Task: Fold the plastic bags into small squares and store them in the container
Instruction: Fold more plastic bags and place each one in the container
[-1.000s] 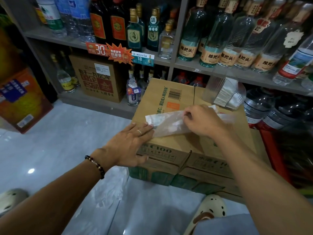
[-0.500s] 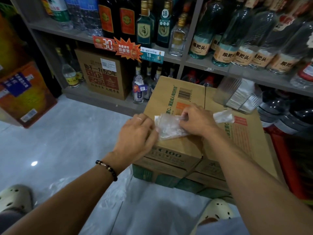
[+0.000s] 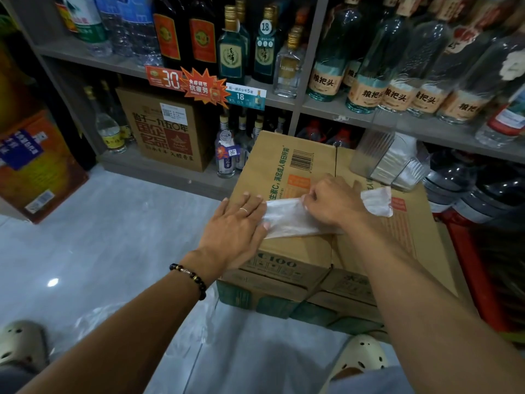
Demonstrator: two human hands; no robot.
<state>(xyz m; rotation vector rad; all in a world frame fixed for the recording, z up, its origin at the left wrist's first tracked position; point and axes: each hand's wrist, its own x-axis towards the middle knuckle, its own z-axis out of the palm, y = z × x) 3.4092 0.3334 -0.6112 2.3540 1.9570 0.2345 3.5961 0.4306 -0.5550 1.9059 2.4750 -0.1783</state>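
**Bag folding on a cardboard box**

The plastic bag lies as a narrow strip on top of the cardboard box. The left hand lies flat, fingers straight, pressing its left end. The right hand pinches the top edge with curled fingers. The clear container sits at the box's far right corner, near the shelf.
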